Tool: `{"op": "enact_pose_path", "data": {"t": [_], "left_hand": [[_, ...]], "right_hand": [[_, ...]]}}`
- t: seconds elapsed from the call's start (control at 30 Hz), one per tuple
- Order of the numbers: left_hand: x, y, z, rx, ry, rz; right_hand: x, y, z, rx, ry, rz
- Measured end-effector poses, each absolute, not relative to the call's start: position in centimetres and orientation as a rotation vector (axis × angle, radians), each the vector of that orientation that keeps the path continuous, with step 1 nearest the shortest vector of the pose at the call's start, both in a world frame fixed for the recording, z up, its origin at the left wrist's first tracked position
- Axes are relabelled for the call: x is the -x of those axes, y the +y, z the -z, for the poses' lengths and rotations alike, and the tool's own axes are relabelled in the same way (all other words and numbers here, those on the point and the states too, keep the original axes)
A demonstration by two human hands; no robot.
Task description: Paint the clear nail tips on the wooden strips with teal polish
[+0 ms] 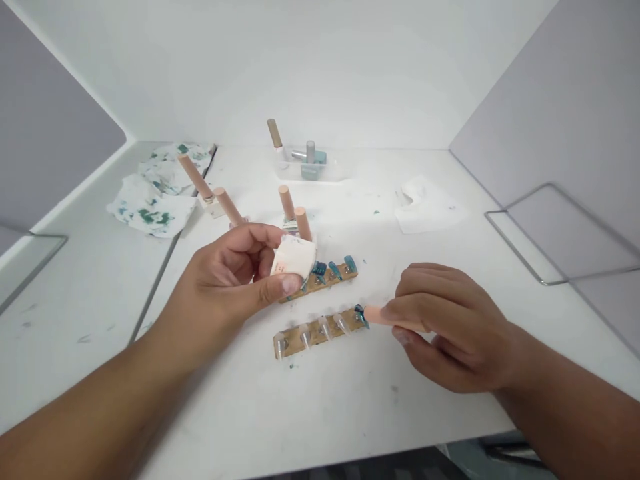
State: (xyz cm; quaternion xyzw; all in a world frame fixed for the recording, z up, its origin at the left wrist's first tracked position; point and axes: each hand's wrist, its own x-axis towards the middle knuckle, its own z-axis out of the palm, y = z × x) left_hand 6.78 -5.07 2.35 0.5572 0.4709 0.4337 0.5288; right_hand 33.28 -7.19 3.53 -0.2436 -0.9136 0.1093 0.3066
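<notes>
The hands (453,327) and forearms (150,370) are bare, the left thumbnail (290,285) short.

Bright, diffuse light; soft shadows; fine detail blurred; wide-angle edge stretch.

Toward the far left corner of the white surface (350,413), white tissues (150,207) are showing green and blue blotches. The brush handle (373,315) is showing peach, the bottle (295,257) white with orange marks, the nearer strip (293,339) tan-brown.

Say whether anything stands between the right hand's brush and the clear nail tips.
Nothing visible does. The brush is at the blue tip; the clear nail tips lie uncovered just left of it. The left hand holds a white object beyond them.
</notes>
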Motion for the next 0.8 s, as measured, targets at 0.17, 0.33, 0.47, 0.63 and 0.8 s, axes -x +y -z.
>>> {"op": "enact_pose_path", "data": {"t": [0.17,0.33,0.47,0.63,0.8], "left_hand": [[-6.82,-4.94,-2.19,-1.332,1.113,-1.05],[-6.91,-4.83,-2.23,-1.318,1.074,-1.053],[-6.88,-4.81,-2.19,-1.308,1.07,-1.073],[-6.91,-4.75,-2.24,-1.304,1.05,-1.101],[-7.15,-4.52,-2.45,-1.327,1.046,-1.111]], "right_hand": [[-33.48,-7.45,-3.53,0.593,-2.462,-0.376],[-33.63,-7.57,-3.92,0.569,-2.417,-0.405],[-33.32,-7.3,-3.65,0.644,-2.332,-0.317],[-33.38,-7.3,-3.25,0.612,-2.369,-0.34],[-33.77,-7.61,-3.48,0.547,-2.417,-0.427]]}}
